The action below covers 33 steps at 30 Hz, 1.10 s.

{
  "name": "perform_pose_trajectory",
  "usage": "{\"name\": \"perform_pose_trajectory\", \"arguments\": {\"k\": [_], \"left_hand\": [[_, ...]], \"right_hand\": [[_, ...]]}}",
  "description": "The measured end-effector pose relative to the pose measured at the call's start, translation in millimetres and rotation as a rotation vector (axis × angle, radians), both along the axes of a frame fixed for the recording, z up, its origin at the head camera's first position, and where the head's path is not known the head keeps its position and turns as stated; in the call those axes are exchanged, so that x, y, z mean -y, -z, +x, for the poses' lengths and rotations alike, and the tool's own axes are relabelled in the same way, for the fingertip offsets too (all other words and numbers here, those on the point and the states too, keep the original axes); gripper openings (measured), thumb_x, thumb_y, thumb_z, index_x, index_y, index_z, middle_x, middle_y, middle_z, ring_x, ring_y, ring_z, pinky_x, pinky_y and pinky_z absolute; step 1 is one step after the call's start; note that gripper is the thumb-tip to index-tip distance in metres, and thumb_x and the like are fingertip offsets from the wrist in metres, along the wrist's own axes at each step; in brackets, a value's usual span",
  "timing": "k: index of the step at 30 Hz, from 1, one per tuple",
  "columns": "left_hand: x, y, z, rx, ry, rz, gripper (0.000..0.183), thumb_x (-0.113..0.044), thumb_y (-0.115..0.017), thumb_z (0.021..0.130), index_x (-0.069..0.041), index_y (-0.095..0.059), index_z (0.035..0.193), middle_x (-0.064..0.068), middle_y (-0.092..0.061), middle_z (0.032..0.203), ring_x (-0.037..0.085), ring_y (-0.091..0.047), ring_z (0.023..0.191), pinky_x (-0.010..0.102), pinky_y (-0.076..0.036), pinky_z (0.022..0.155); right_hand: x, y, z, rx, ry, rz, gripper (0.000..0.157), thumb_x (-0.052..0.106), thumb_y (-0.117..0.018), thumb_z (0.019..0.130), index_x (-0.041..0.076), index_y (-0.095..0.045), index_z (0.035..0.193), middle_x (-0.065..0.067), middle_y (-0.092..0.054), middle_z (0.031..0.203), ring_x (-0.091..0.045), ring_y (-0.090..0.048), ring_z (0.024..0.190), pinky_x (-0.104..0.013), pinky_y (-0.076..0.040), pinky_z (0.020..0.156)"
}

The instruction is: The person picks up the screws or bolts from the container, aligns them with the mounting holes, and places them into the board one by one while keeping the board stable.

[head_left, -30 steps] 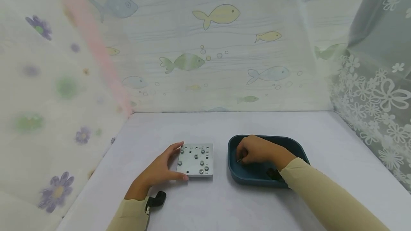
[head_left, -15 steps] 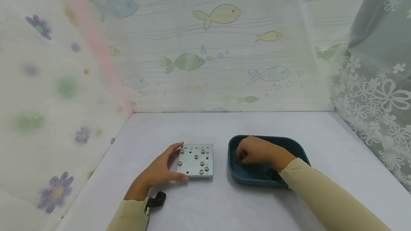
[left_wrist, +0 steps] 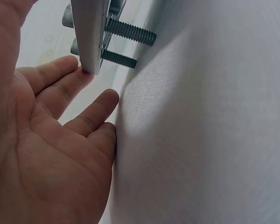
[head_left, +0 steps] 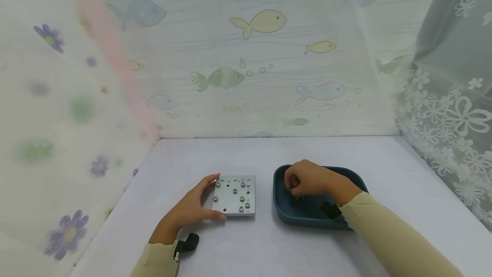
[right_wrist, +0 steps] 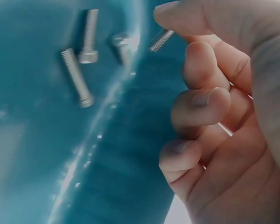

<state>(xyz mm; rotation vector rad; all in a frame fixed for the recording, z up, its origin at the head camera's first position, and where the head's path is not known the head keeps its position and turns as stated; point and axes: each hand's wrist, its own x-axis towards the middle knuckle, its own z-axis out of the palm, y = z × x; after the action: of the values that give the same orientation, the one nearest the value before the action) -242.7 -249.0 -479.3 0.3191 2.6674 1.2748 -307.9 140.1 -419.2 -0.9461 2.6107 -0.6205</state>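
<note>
A square metal plate point(head_left: 230, 206) with several socket head screws and open holes lies on the table. My left hand point(head_left: 187, 209) holds it from the left side, thumb at the near edge and fingers at the far corner. Threaded screw ends point(left_wrist: 130, 31) stick out below the plate in the left wrist view. Inside the dark blue tray point(head_left: 300, 220) is my right hand point(head_left: 313, 178). Its thumb and forefinger pinch a screw point(right_wrist: 161, 40), whose head is hidden by the fingers. Loose screws point(right_wrist: 77, 77) lie on the tray's bottom close by.
The white table point(head_left: 238, 247) carries the plate on the left and the tray on the right. A fish-print curtain point(head_left: 261, 97) hangs behind, with a flowered curtain point(head_left: 69, 161) at left and a lace one point(head_left: 461, 140) at right.
The right hand has risen and shifted slightly right inside the tray, with a screw now between its fingertips. The head view has tilted a little; the left hand stays on the plate.
</note>
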Motion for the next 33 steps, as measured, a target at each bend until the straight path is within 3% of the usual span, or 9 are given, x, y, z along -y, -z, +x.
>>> {"name": "perform_pose_trajectory", "arguments": {"k": [8, 17, 33], "left_hand": [[2, -1.3, 0.4, -0.008, -0.008, 0.001, 0.124, -0.05, -0.1, 0.057, -0.039, -0.031, 0.161, -0.004, -0.038, 0.166, 0.024, -0.025, 0.159, 0.061, -0.017, 0.126], [2, -0.5, 0.7, -0.021, 0.009, 0.023, 0.121, -0.049, -0.1, 0.058, -0.045, -0.032, 0.158, -0.003, -0.039, 0.165, 0.025, -0.026, 0.158, 0.06, -0.017, 0.127], [1, 1.2, -0.8, -0.036, 0.01, -0.007, 0.126, -0.052, -0.099, 0.057, -0.035, -0.031, 0.161, -0.001, -0.042, 0.164, 0.027, -0.029, 0.157, 0.061, -0.019, 0.126]], "right_hand": [[-2, -12.8, 3.4, -0.041, 0.027, -0.162, 0.01, 0.015, -0.076, 0.088, 0.024, -0.074, 0.091, 0.008, -0.059, 0.067, -0.009, -0.056, 0.064, -0.027, -0.05, 0.061], [-2, -20.2, 13.1, -0.031, 0.081, -0.289, 0.007, 0.019, -0.079, 0.09, 0.02, -0.075, 0.096, 0.007, -0.054, 0.066, -0.008, -0.051, 0.06, -0.027, -0.05, 0.065], [4, -32.3, 25.4, -0.045, 0.145, -0.487, 0.011, 0.02, -0.083, 0.089, 0.021, -0.074, 0.096, 0.002, -0.047, 0.067, -0.011, -0.048, 0.06, -0.026, -0.045, 0.061]]}}
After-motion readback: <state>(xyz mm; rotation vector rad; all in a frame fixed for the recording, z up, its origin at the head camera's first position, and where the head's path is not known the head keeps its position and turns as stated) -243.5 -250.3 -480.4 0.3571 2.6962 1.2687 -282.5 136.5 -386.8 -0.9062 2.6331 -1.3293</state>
